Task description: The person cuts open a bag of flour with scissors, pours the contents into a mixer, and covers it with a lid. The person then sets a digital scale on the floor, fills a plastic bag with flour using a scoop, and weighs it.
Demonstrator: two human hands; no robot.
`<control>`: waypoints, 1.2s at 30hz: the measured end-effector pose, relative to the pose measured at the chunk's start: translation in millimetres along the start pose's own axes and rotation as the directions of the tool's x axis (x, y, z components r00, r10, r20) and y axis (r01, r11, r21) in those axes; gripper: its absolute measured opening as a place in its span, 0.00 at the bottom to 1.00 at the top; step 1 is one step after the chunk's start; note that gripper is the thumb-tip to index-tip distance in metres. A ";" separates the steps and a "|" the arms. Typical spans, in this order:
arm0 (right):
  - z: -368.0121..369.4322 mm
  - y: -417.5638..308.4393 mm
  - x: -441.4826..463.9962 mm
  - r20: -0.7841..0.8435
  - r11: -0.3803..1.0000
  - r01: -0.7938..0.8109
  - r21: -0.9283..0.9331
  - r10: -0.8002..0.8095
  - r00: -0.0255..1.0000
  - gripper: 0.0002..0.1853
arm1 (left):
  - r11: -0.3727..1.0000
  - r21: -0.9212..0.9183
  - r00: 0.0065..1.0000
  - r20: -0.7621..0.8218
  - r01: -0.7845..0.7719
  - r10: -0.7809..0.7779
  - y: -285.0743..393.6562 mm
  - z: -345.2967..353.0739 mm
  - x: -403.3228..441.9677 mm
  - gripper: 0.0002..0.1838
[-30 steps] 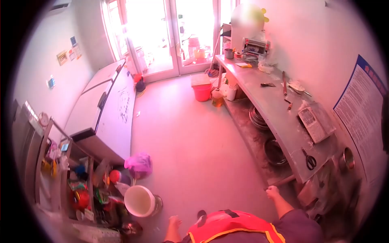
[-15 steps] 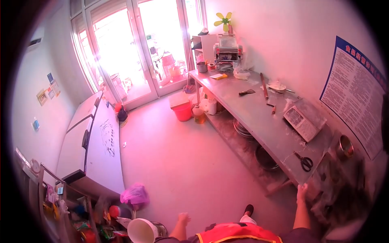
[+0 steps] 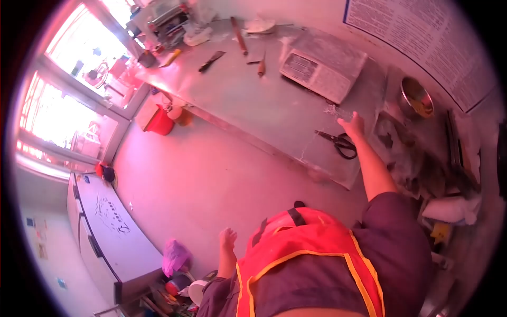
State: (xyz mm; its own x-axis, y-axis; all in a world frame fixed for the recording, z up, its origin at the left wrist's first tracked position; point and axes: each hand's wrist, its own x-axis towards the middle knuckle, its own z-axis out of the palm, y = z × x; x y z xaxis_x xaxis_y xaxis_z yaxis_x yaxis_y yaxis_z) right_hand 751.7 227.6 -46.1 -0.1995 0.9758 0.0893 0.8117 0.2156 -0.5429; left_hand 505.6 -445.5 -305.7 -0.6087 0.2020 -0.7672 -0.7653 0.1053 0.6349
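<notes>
My right hand point(image 3: 354, 126) is over the near end of the metal table point(image 3: 232, 100), fingers apart and holding nothing, just above black-handled scissors point(image 3: 338, 143). Beyond it lies a flour-dusted scale point(image 3: 323, 67). My left hand point(image 3: 228, 240) hangs over the floor beside my red apron point(image 3: 301, 232), with its fingers apart and nothing in it. Farther along the tabletop are a rolling pin point(image 3: 238, 36), a dark scraper point(image 3: 212, 61) and a small wooden-handled tool point(image 3: 261, 67).
A metal bowl point(image 3: 416, 98) stands right of the table. A red bucket point(image 3: 159, 121) is by the table's far end. At the lower left are a white chest freezer point(image 3: 113, 227) and a purple bag point(image 3: 176, 257). A pasta machine point(image 3: 168, 24) sits at the back.
The view has turned to the right and come closer to the table. My right hand has moved from the table's near corner to above the scissors. My left hand stays low over the floor.
</notes>
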 end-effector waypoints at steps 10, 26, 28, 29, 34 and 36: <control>51.8 -19.4 24.9 -0.079 0.997 -0.030 -0.071 0.024 0.997 0.24 | 0.930 0.324 0.984 0.093 -0.175 0.152 228.3 245.3 -55.9 0.20; 82.5 74.8 196.4 0.385 -0.115 -0.386 0.915 0.528 0.757 0.20 | 0.419 0.347 0.455 0.870 -0.839 0.189 398.3 811.8 95.0 0.16; 78.9 73.0 197.8 0.388 -0.113 -0.392 0.913 0.538 0.748 0.20 | 0.311 0.295 0.328 0.943 -0.903 0.059 398.4 837.1 123.4 0.16; 77.1 68.9 199.1 0.390 -0.113 -0.396 0.911 0.542 0.744 0.20 | 0.257 0.258 0.265 0.964 -0.931 -0.009 397.3 846.4 144.4 0.15; 69.8 63.8 200.9 0.381 -0.128 -0.377 0.917 0.562 0.735 0.20 | 0.710 0.333 0.279 0.940 -0.621 -0.196 386.8 877.3 177.3 0.11; 66.4 63.3 198.5 0.374 -0.130 -0.368 0.921 0.563 0.737 0.20 | 0.907 0.388 0.379 0.874 -0.162 -0.306 400.5 869.9 132.7 0.12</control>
State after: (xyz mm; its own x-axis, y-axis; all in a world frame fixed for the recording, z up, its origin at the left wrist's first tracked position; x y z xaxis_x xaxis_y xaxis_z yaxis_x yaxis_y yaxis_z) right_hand 727.0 432.5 -118.2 0.1049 0.8273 -0.5519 -0.5375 -0.4198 -0.7314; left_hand 300.2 470.5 -74.4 0.1863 0.8948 -0.4057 -0.5144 0.4406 0.7357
